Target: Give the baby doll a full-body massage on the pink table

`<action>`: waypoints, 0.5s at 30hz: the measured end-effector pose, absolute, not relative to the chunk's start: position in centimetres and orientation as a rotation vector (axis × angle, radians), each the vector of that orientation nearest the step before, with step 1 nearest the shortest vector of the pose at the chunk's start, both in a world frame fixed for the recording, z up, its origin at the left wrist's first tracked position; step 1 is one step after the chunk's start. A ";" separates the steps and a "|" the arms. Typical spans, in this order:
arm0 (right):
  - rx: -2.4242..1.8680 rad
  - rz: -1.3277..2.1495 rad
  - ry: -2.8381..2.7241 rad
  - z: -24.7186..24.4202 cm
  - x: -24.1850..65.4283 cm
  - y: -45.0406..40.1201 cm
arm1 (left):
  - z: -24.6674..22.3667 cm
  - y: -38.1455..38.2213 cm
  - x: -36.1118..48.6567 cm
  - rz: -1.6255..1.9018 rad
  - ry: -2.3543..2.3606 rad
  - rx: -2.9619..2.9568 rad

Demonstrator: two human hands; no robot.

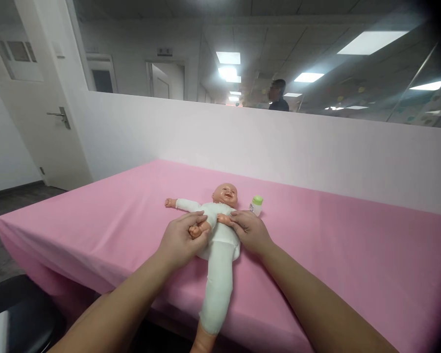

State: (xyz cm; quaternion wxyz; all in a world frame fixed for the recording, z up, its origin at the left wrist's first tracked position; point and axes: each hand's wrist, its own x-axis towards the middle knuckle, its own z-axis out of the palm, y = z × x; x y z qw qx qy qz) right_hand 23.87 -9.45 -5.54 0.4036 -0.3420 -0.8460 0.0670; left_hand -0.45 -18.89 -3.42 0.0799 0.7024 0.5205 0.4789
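Note:
A baby doll (220, 269) with a white cloth body and hard plastic head, hands and feet lies on its back, head away from me. My left hand (183, 238) is closed around the doll's leg on the left side, which is folded up toward the belly, its foot (195, 231) showing by my fingers. With my right hand (253, 231) I grip the doll's other arm, bent across the chest; the doll's small hand (223, 218) sticks out past my fingertips. One doll arm (187, 204) stretches out to the left. The straight leg reaches over the table's near edge.
A small bottle with a green cap (256, 205) stands just beyond my right hand. Pink cloth (106, 215) covers the table, which meets a white wall (279, 147) with a window above. A black chair (25, 304) is at lower left. Behind the glass is a person (279, 100).

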 end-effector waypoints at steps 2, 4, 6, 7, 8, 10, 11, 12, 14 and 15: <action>-0.838 0.151 -2.175 -5.6 23.9 -9.4 | -3.6 -18.0 -0.4 1.414 1.560 2.046; -0.824 0.133 -2.196 -5.5 23.9 -9.4 | -3.7 -17.4 -0.5 1.405 1.542 1.986; -0.853 0.153 -2.197 -5.3 24.0 -9.4 | -3.7 -17.3 -0.6 1.426 1.518 1.938; -0.886 0.171 -2.183 -5.2 24.1 -9.4 | -3.8 -17.5 -0.7 1.448 1.508 1.932; -0.927 0.184 -2.154 -5.1 24.3 -9.3 | -3.8 -17.8 -0.8 1.477 1.499 1.942; -1.020 0.187 -2.035 -5.1 25.2 -8.8 | -4.2 -19.0 -1.1 1.557 1.493 1.994; -1.067 0.191 -1.941 -5.1 25.8 -8.4 | -4.4 -19.8 -1.3 1.605 1.493 2.022; -1.115 0.203 -1.830 -5.2 26.6 -7.9 | -4.7 -20.7 -1.5 1.649 1.492 2.047; -1.211 0.259 -1.588 -5.5 28.4 -6.8 | -5.6 -22.7 -2.1 1.714 1.488 2.090; -1.250 0.302 -1.483 -5.7 29.3 -6.2 | -6.0 -23.8 -2.4 1.723 1.480 2.115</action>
